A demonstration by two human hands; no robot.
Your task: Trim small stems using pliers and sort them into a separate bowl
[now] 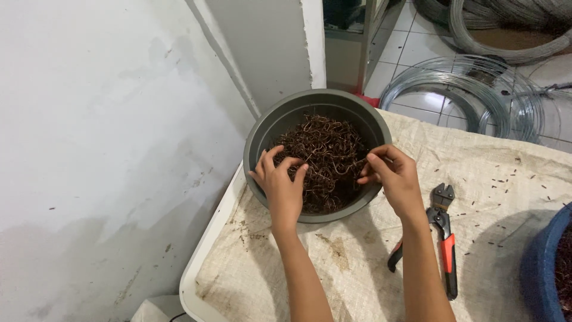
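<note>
hands (339, 179) curled in wire pieces (325, 161)

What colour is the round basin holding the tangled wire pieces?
Grey basin, seen in the head view.

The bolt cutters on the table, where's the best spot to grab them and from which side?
Take the bolt cutters by the red and black handles, coming from above at the near end. They lie flat on the sacking with the jaws pointing away, just right of the right hand; the handles are splayed, so a grip can close them.
</note>
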